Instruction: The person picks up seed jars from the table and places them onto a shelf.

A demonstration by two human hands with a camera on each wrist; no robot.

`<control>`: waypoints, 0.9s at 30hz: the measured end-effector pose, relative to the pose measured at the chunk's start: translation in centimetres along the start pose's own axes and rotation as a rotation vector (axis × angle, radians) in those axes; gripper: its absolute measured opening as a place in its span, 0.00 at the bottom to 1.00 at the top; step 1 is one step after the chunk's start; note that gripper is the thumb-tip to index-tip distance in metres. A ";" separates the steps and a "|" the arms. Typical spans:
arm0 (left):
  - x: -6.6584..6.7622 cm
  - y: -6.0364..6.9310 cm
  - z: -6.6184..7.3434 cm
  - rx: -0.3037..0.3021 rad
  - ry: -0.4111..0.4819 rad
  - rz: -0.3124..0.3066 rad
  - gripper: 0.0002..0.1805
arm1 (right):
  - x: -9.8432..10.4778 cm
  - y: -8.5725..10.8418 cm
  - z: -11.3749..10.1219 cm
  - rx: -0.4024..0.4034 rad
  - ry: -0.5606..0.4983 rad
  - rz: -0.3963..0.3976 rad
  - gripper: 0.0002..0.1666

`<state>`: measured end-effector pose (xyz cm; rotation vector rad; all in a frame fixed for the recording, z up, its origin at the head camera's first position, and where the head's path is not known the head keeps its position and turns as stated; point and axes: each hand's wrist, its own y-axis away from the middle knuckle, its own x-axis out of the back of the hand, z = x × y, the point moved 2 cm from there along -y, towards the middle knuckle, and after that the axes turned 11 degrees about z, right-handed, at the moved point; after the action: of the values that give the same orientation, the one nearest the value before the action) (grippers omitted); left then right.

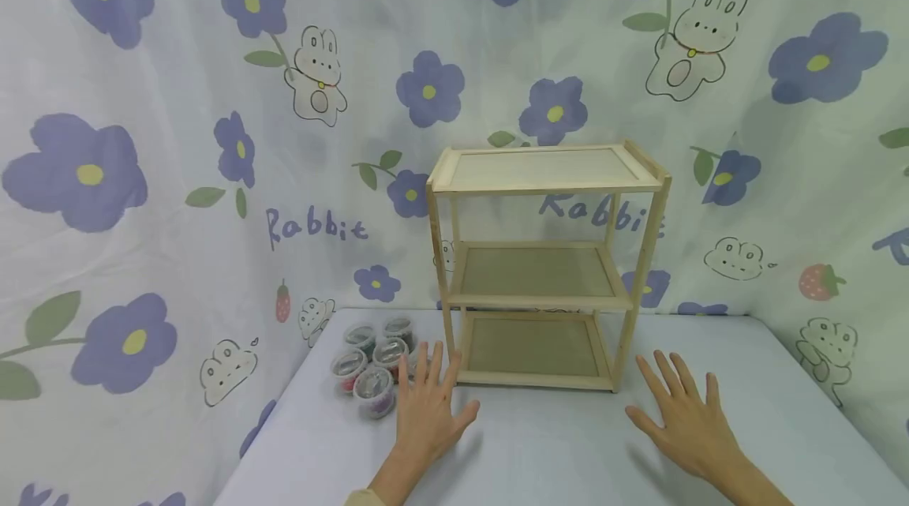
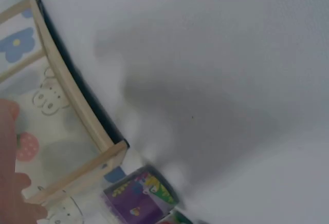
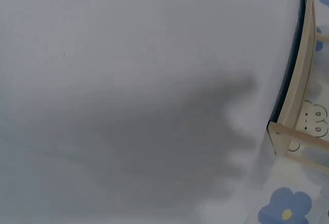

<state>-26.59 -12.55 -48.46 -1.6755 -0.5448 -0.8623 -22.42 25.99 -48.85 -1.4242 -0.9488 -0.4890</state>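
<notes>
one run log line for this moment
left hand: spread, empty | right hand: spread, empty | pale three-tier wooden shelf: upright | round clear lidded plastic tubs: left of shelf

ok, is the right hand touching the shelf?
Apart. The head view shows a strip of white table between the right hand and the shelf.

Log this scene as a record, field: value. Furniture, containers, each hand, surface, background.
furniture: three-tier pale wooden rack, upright
containers: six round clear plastic tubs, lidded, clustered left of the rack; one partly hidden
left: bare left hand, fingers spread, holding nothing, in front of the partly hidden tub; contact unclear
right: bare right hand, fingers spread, holding nothing, forward of the rack's right side
surface: smooth white table, hand shadows on it
background: white sheet printed with purple flowers, rabbits, strawberries
</notes>
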 end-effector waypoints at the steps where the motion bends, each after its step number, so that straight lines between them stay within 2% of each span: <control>1: 0.0 0.0 0.0 0.001 0.004 0.007 0.45 | 0.1 -0.1 0.1 0.004 0.001 -0.001 0.47; 8: 0.0 0.4 -0.1 0.018 0.005 0.030 0.46 | 1.0 -0.7 0.3 0.014 -0.001 0.005 0.45; 12: 0.1 0.5 -0.2 0.034 0.023 0.019 0.46 | 1.4 -1.1 0.3 0.005 0.002 -0.014 0.46; 18: 0.3 0.8 -0.5 0.055 -0.017 -0.020 0.47 | 2.3 -2.0 0.3 -0.004 -0.005 -0.044 0.46; 24: 0.4 0.9 -0.7 0.073 -0.001 -0.019 0.48 | 3.2 -3.4 0.7 0.001 -0.024 -0.021 0.46; 27: 0.4 0.9 -0.9 0.086 0.006 -0.012 0.49 | 3.6 -4.1 0.9 -0.009 -0.039 -0.034 0.46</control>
<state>-25.90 -13.65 -48.58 -1.5929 -0.5806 -0.8413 -23.82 27.13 -43.62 -1.4322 -1.0045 -0.4930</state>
